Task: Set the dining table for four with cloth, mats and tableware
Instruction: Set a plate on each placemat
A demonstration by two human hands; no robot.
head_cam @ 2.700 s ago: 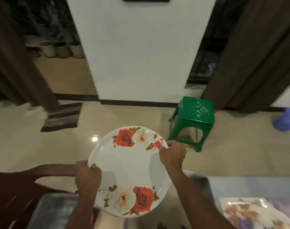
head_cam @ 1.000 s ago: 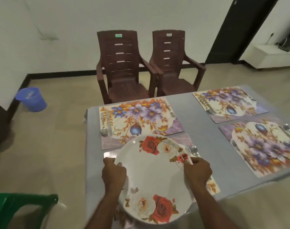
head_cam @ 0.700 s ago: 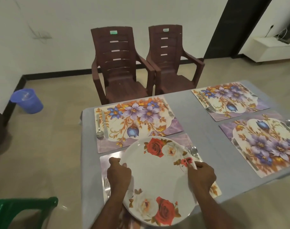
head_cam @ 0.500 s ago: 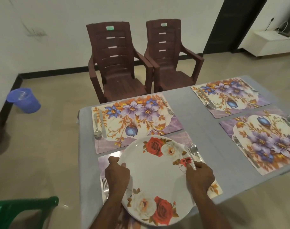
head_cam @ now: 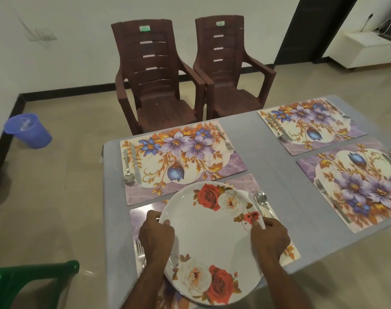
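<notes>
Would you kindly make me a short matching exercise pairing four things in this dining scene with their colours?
Things:
1. bucket
2. stool
3. chairs
4. tablecloth

Colours:
A. grey
B. green
C. blue
D. dark brown

Pairs: 1-C, 2-B, 3-D, 4-A

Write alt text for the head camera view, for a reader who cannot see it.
Two hands, left hand and right hand, hold a rose-patterned plate by its rim over the nearest placemat on a grey-clothed table. Three other floral placemats carry only cutlery, and two brown chairs stand beyond.
</notes>
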